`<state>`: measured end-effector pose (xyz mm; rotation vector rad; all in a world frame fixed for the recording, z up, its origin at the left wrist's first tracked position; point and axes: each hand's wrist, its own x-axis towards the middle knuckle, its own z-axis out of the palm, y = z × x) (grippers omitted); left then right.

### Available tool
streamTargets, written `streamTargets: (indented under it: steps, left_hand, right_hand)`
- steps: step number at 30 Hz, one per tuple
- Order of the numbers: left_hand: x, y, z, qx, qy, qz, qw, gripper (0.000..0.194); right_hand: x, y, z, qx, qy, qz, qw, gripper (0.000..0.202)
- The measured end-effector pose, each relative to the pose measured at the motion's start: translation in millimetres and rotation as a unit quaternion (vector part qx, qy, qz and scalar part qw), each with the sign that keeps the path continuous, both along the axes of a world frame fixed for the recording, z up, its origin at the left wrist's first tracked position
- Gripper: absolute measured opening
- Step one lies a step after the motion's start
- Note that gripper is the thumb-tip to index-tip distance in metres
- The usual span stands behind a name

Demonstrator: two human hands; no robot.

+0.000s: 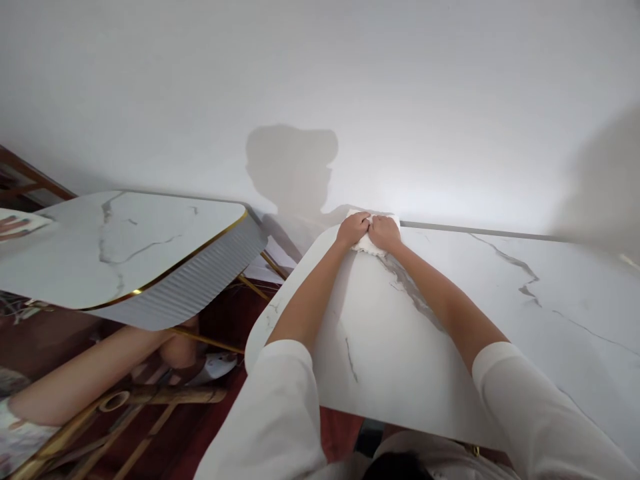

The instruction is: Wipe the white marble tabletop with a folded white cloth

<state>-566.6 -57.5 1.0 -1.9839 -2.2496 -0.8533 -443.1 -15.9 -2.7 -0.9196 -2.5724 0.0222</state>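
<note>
Both my arms reach out to the far edge of a white marble-patterned table [370,353]. A white cloth [369,245] with a wavy edge lies there, close to the wall. My left hand [354,228] has its fingers curled on the cloth's left part. Right beside it, my right hand [384,233] is closed on the cloth's right part, the two nearly touching. Bits of the cloth show around and between my hands, pressed against the tabletop.
A second marble-patterned table [150,247] with a gold rim stands to the left, a gap between the two. Another person's hand [13,227] rests on a white cloth [37,219] there. That person's leg [100,367] and a bamboo chair [170,395] are below. A white wall [425,100] rises behind.
</note>
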Motion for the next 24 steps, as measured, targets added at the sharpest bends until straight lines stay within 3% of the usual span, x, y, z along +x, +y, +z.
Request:
streamTargets:
  steps: [5, 9, 14, 20, 24]
  left_hand:
    - [7, -18, -0.9, -0.037, 0.031, 0.004, 0.999, 0.049]
    - [14, -51, -4.2, -0.041, 0.066, -0.007, 0.997, 0.049]
    - [29, -118, -10.1, -0.033, 0.103, -0.009, 0.994, 0.049]
    - [58, -207, -11.2, -0.053, 0.080, -0.008, 0.995, 0.054]
    - [80, -246, -11.4, -0.052, 0.063, 0.010, 0.997, 0.056]
  right_hand:
    - [7, -19, -0.8, -0.019, -0.002, -0.015, 1.000, 0.046]
    - [18, -53, -1.6, -0.033, 0.001, -0.007, 0.999, 0.051]
    - [38, -118, -3.3, -0.027, 0.011, 0.021, 0.999, 0.051]
    - [70, -204, -0.4, -0.050, -0.003, 0.032, 0.998, 0.055]
    - [94, -240, 5.9, -0.081, -0.020, 0.050, 0.995, 0.057]
